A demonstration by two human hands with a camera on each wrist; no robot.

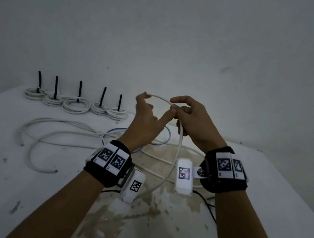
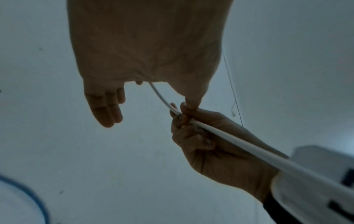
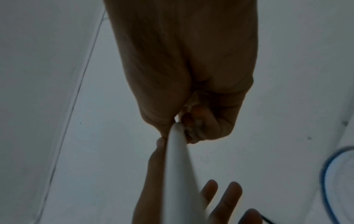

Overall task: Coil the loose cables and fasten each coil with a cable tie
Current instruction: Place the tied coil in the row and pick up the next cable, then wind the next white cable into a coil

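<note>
I hold a white cable (image 1: 179,141) up above the white table (image 1: 8,180). My right hand (image 1: 180,109) pinches it between thumb and curled fingers. From there one part arcs left to my left hand (image 1: 153,106), where the index finger hooks it. The left thumb reaches across and touches the right hand's pinch. The rest of the cable hangs down to the table between my wrists. In the left wrist view the cable (image 2: 229,141) runs through the right hand (image 2: 210,144), and three left fingers (image 2: 105,109) hang straight. In the right wrist view the cable (image 3: 178,159) leaves the right hand's pinch (image 3: 191,121).
Several finished white coils (image 1: 75,103) lie in a row at the back left, each with a black tie (image 1: 79,90) standing upright. Loose white cables (image 1: 53,126) and a blue cable (image 1: 115,129) sprawl on the table under my hands. A wall rises behind the table.
</note>
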